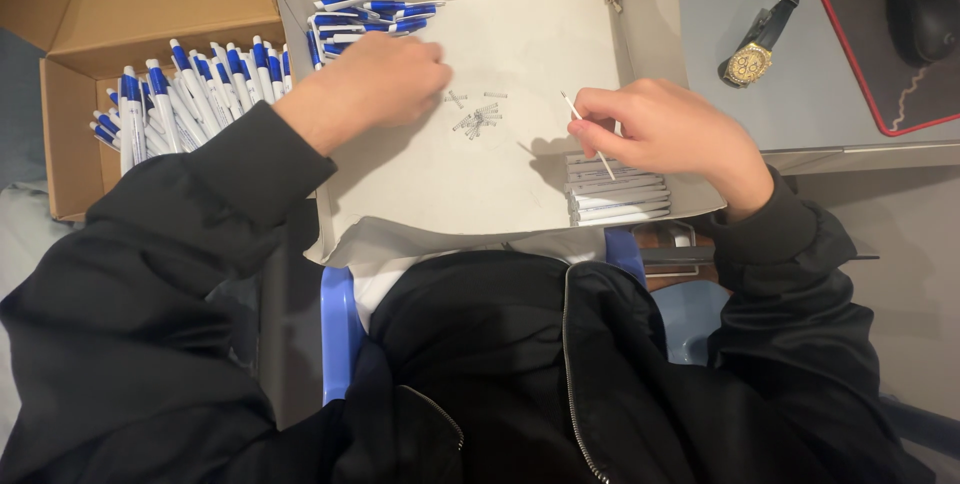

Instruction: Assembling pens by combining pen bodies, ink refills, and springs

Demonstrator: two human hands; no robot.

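Now the right hand [665, 129] pinches a thin white refill [588, 122] above the stacked white barrels [618, 191] in the white box [420, 184]. Curled loosely, the left hand [385, 79] rests empty beside the small springs [478, 119], near blue-and-white pens [365, 16].

Thin white refill rod [588, 122] tilted in right hand [665, 129], small grey springs [478, 120] heaped beside left hand [385, 79]
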